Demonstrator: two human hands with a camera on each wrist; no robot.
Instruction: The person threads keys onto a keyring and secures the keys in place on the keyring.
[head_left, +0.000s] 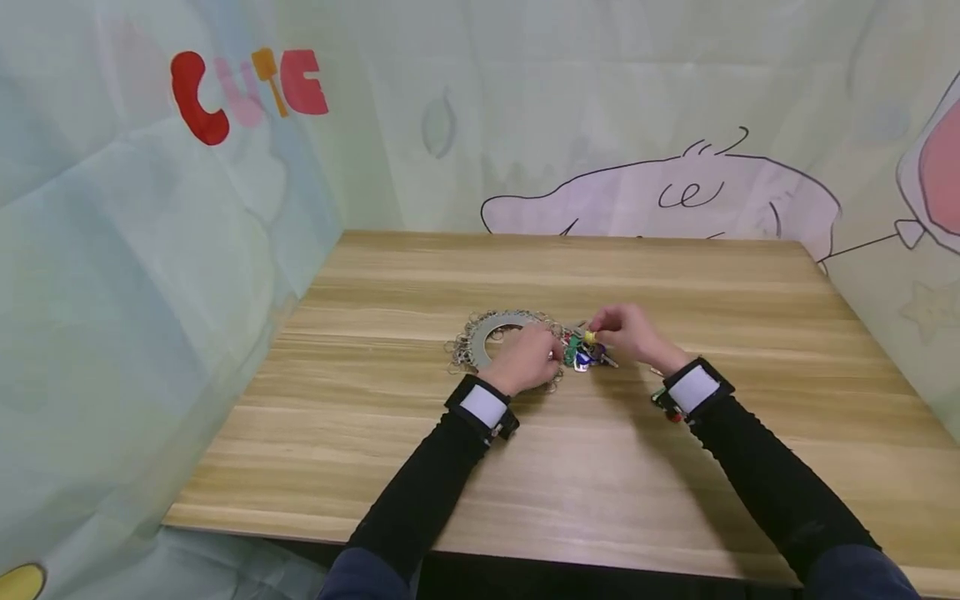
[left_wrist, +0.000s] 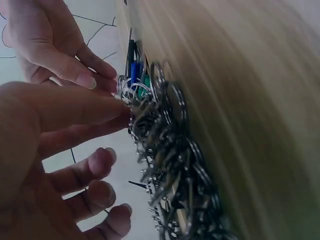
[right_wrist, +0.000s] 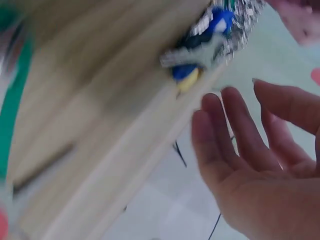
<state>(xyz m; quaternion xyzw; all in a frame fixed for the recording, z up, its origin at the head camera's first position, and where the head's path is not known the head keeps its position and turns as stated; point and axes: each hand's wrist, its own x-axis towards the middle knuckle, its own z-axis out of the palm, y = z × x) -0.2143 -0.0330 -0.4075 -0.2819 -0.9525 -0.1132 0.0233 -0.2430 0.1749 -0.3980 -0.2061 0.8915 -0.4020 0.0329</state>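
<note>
the left hand (head_left: pixel 527 357) lies over the near right side of a big grey ring (head_left: pixel 476 343) on the wooden table (head_left: pixel 337 425). its thumb and first finger pinch at the small metal rings (left_wrist: pixel 167 155) that hang all around the big ring, and its other fingers are bent and hold nothing. just to the right of the big ring is a bunch of keys (head_left: pixel 582 361), with bits of blue, green and yellow.

the right hand (head_left: pixel 630 330) is up close by the keys. its fingers are a bit bent and spread, and in its own wrist view it has hold of nothing. a little red and green thing (head_left: pixel 666 407) lies beside the right wrist, partly hidden. both arms have black sleeves (head_left: pixel 427 475). behind the table is a pale cloth (head_left: pixel 405 100) with a cartoon drawn on it.
</note>
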